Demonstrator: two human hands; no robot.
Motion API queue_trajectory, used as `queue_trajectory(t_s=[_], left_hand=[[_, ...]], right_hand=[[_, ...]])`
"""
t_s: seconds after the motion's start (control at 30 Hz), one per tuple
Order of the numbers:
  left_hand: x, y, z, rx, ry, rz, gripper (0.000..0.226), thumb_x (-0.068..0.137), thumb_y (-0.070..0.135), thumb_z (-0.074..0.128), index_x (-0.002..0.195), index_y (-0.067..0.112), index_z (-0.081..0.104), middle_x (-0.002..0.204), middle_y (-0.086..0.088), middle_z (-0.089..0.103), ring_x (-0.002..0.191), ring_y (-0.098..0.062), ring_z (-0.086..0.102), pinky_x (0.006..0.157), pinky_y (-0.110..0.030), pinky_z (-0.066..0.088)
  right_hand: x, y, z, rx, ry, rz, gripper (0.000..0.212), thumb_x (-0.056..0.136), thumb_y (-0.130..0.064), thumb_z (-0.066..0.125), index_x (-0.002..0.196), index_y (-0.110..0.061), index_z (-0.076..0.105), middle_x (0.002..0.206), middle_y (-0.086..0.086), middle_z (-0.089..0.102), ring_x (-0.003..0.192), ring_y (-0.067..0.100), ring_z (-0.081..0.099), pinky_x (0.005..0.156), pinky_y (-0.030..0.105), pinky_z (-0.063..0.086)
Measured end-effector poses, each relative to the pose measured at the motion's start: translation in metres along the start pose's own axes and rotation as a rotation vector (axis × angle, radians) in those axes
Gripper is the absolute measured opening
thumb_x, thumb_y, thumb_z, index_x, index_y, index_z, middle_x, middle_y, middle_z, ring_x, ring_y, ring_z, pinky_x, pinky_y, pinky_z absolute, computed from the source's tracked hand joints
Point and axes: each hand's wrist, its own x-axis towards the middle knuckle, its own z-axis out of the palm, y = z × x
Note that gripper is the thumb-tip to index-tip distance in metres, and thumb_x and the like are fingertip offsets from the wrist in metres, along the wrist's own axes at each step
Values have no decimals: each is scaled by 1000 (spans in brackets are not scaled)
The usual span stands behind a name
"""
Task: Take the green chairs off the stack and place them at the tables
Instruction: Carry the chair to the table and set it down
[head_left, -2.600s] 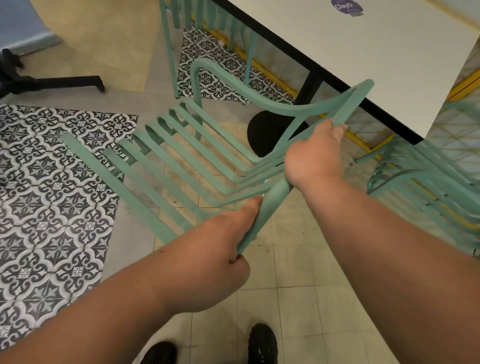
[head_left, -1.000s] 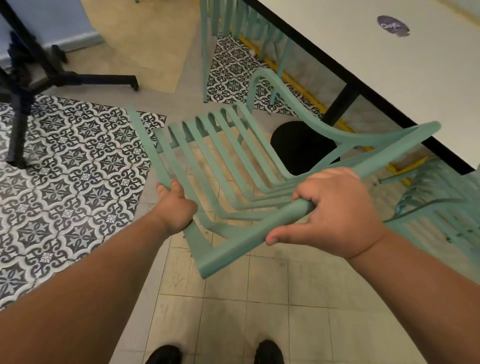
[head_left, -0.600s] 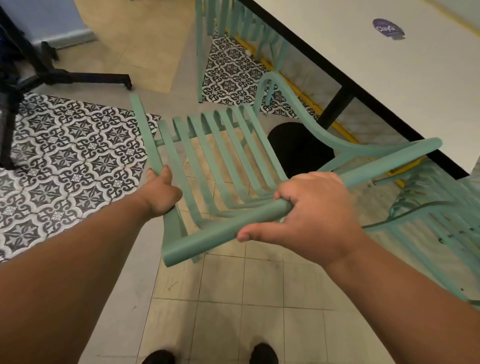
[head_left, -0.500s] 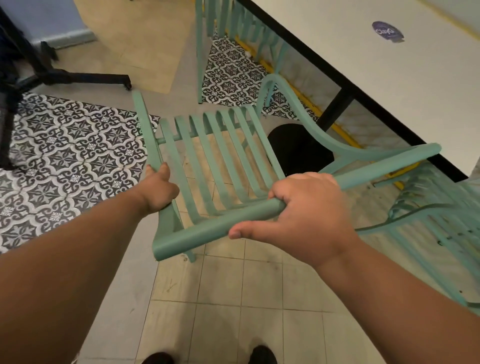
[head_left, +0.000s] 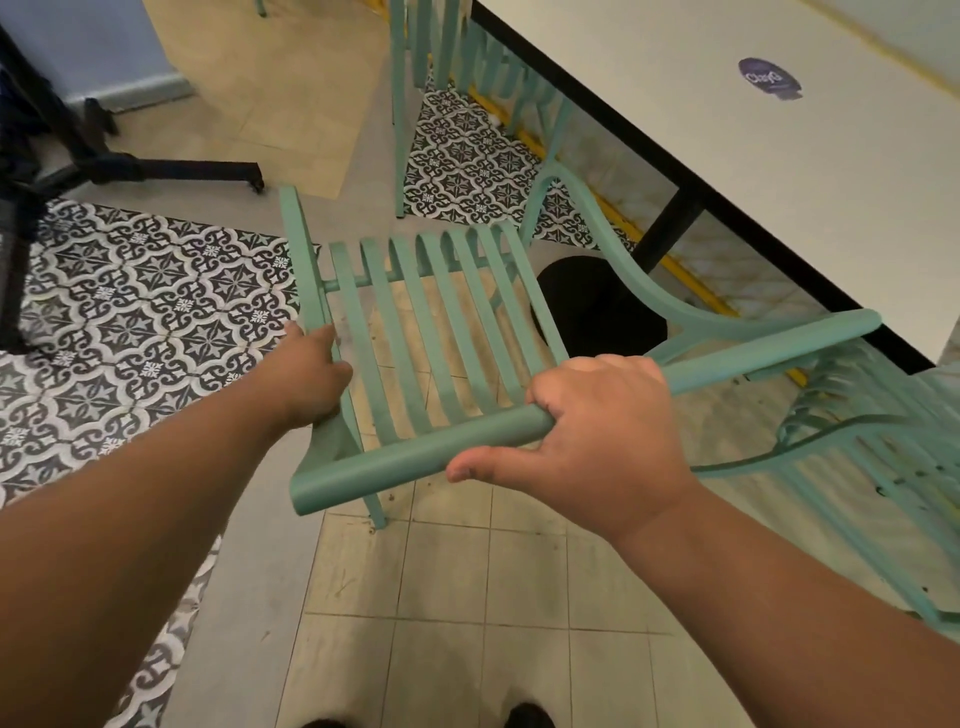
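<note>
Far left: black stand (head_left: 156, 169) on the floor, with patterned tiles (head_left: 130, 312) beside and below it. Left hand (head_left: 311, 374) is on the left side rail of the green chair (head_left: 441, 322), fingers curled round the rail in a firm grip. The chair is mid-frame, seen from behind and above, slatted seat pointing toward the bench (head_left: 779, 171). Its near-left leg tip meets the plain floor tiles; cannot tell whether the other legs are down. Shoes (head_left: 527, 717) just show at the bottom edge. At top centre, a second green chair (head_left: 452, 67) stands against the bench's long side. Right hand (head_left: 597, 441) grips the round top rail of the backrest, fingers wrapped over it, thumb lying under the bar. Round black foot (head_left: 597, 306) of the bench shows beyond the seat. The right end of the top rail is close to the bench's black edge. Purple sticker (head_left: 770, 78) sits on the white top. Far right: a third green chair (head_left: 857, 467), just beside the held one.
</note>
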Motion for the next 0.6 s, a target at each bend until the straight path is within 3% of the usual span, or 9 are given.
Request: queue_trajectory(t_s=[0.1,0.17,0.23,0.3,0.4,0.5,0.6], left_hand=[[-57,27,-41,-133,26,91,48,92,60,48,127,32,66,129,3,66,112,-20,63,99,-45,47],[-107,55,-64,-140,50,160,55,73,78,44,112,49,68,104,22,71,95,-8,66,80,-39,52],[-153,80,-66,-31,2,247,56,65,84,37,111,60,60,98,33,66,81,-2,67,62,-35,54],[-180,97,-48,172,-56,311,60,65,84,31,117,59,50,95,25,65,75,-2,65,63,-35,58],[-182,107,-10,509,78,421,57,77,77,35,127,48,36,105,19,55,92,-6,58,81,-36,57],[-162,104,9,530,175,399,44,82,77,43,110,42,41,94,16,53,85,-8,56,79,-36,58],[-142,98,23,498,217,414,41,81,80,45,91,40,44,78,16,50,69,-3,49,64,-34,57]], right_hand=[[-1,0,-3,-20,-16,2,80,59,-107,33,53,-28,43,54,-14,41,57,8,41,72,40,38],[0,-2,-6,-32,-44,19,81,58,-108,33,55,-28,48,56,-15,44,59,7,42,73,38,38],[1,-2,-11,17,-82,29,80,54,-108,35,64,-31,57,64,-17,51,67,3,46,76,36,39],[-2,8,-18,148,-153,29,80,52,-104,45,91,-37,66,84,-24,56,85,0,50,81,30,41],[-12,41,-30,285,-203,-50,86,57,-94,61,124,-39,62,114,-25,55,116,-2,46,94,14,34],[-14,82,-40,208,-117,-77,89,61,-94,58,123,-30,68,119,-14,63,132,10,45,109,26,31],[-1,124,-49,78,-60,-8,93,62,-100,45,108,-25,74,103,-5,67,113,22,58,101,43,45]])
